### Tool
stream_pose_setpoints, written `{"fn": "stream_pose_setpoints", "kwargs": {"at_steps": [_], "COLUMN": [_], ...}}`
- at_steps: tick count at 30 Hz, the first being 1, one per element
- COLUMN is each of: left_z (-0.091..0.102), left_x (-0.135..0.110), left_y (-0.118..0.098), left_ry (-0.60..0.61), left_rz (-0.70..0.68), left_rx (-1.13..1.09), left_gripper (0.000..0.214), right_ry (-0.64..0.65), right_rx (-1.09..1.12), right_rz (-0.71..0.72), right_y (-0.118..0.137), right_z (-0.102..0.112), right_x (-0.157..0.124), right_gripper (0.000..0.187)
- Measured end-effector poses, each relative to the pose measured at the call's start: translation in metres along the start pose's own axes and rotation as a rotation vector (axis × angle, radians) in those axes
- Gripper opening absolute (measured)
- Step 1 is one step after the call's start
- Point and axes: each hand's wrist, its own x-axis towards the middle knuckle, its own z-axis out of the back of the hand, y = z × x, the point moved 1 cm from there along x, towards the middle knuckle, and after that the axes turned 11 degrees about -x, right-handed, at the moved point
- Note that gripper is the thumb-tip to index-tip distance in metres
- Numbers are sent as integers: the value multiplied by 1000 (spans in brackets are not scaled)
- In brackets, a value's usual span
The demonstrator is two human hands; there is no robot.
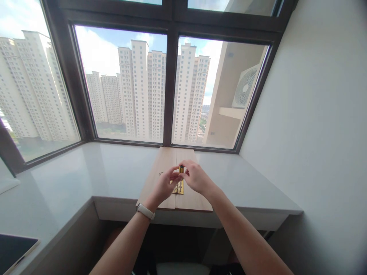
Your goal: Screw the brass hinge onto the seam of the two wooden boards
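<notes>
Over the wooden boards [197, 201] we have left hand [164, 185] and right hand [195, 176] both pinching the black-and-yellow handle [181, 169], and a slack grip could let it slip and clatter onto them.

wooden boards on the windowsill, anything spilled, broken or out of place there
No spill or breakage stands out. Slightly odd: a few small thin pieces lie loose on the left board, apart from the yellow holder; too small to identify.
</notes>
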Motion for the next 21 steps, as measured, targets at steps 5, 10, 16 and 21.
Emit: {"fn": "stream_pose_setpoints", "kwargs": {"at_steps": [5, 10, 16, 21], "left_z": [-5, -8, -3, 2], "left_x": [-1, -2, -1, 4], "left_y": [-6, -8, -12, -14], "left_ry": [-7, -17, -9, 25], "left_rz": [-69, -93, -59, 4], "left_rx": [128, 143, 149, 55], "left_gripper": [23, 21, 21, 31], "right_ry": [-17, 44, 85, 141], "right_rx": [-297, -518, -507, -394], "right_rz": [-122, -164, -78, 77], "right_y": [12, 27, 29, 23], "right_z": [8, 4, 3, 12], "right_x": [0, 4, 7, 9], "right_gripper": [28, 25, 17, 9]}}
